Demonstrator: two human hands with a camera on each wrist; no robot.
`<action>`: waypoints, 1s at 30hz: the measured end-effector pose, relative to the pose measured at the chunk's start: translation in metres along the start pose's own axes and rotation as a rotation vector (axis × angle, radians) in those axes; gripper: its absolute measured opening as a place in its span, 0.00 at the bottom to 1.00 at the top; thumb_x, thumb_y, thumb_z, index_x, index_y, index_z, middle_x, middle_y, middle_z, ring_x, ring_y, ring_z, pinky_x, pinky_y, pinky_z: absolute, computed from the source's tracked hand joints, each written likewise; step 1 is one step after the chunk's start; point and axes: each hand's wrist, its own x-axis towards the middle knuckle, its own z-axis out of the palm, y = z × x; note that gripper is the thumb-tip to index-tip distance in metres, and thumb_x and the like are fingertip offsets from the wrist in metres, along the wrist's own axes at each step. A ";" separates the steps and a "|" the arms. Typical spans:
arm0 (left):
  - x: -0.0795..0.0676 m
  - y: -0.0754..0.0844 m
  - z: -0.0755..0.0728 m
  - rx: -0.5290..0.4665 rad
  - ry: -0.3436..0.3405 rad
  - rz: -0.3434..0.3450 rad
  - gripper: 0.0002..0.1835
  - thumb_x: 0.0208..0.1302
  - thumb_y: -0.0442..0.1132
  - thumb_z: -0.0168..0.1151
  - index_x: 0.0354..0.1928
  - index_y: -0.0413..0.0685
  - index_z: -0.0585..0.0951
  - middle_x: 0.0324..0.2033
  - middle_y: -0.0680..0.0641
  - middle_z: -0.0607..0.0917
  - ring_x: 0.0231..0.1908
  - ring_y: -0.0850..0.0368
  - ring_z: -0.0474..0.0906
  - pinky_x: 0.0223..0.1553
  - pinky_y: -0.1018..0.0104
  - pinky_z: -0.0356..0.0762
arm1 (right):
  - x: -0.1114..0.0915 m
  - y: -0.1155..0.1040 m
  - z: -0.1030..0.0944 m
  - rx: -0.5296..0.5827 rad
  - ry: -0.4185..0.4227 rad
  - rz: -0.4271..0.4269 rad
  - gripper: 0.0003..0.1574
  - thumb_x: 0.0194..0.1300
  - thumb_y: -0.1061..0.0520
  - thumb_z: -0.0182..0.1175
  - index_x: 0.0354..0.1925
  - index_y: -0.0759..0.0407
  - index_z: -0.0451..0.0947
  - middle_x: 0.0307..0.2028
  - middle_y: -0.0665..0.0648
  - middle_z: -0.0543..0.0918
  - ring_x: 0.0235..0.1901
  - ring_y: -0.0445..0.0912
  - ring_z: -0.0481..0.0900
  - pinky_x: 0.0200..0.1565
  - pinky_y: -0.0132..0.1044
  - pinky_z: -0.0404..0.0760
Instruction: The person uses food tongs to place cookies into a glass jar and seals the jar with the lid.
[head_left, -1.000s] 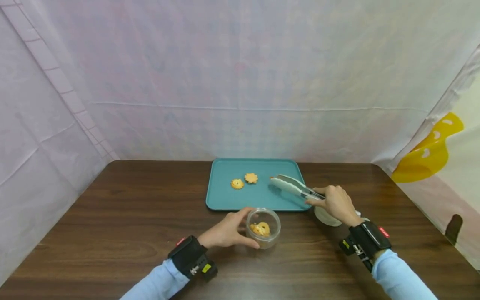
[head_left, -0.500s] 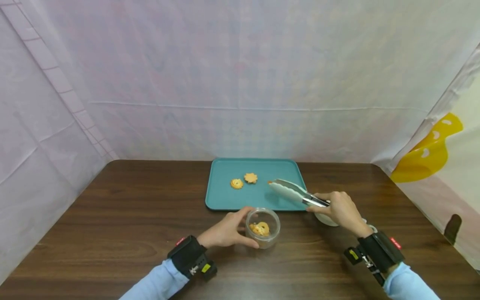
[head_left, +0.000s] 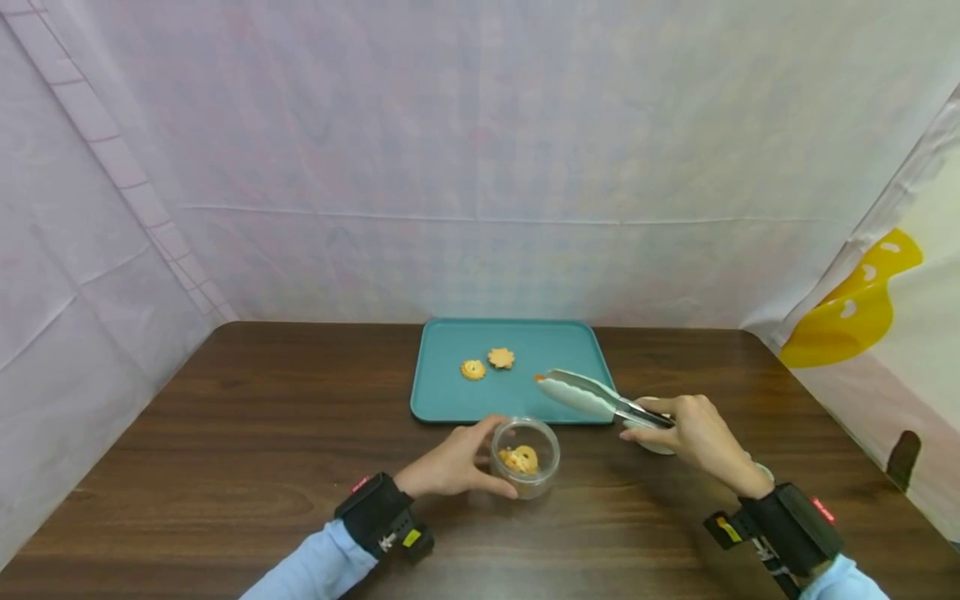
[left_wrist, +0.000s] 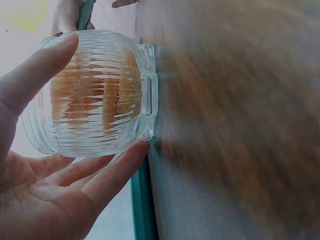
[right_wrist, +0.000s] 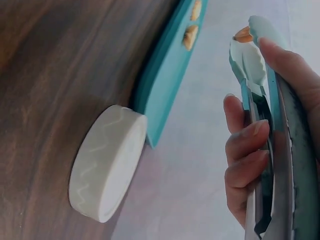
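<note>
My left hand (head_left: 453, 462) holds a clear ribbed glass jar (left_wrist: 95, 145) between thumb and fingers, at the table's middle. Cookies (head_left: 520, 458) are stacked inside it, and its mouth is uncovered. In my right hand (head_left: 701, 437) are metal tongs (head_left: 585, 392) with pale green scalloped tips. The tips pinch a small orange-brown cookie (right_wrist: 243, 35), held above the right half of the teal tray (head_left: 442, 404). On that tray lie a round cookie (head_left: 473, 370) and a flower-shaped cookie (head_left: 501, 358).
A thick white disc with a zigzag-marked side (right_wrist: 95, 165) lies on the wooden table (head_left: 262, 433) beside the tray's near right corner. My right hand partly covers it in the head view. A pale fabric wall (head_left: 480, 167) rises behind the table.
My right hand has drawn back toward me and to the right with the tongs. Their tips and the pinched cookie are slightly nearer the tray's front. My left hand and the jar stay put.
</note>
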 end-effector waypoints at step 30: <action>0.000 0.001 0.001 0.055 0.028 0.005 0.40 0.45 0.38 0.71 0.60 0.39 0.61 0.55 0.38 0.69 0.54 0.44 0.69 0.49 0.66 0.76 | -0.018 -0.030 -0.018 0.178 -0.012 -0.209 0.27 0.39 0.54 0.72 0.40 0.66 0.80 0.30 0.56 0.84 0.21 0.30 0.71 0.18 0.23 0.72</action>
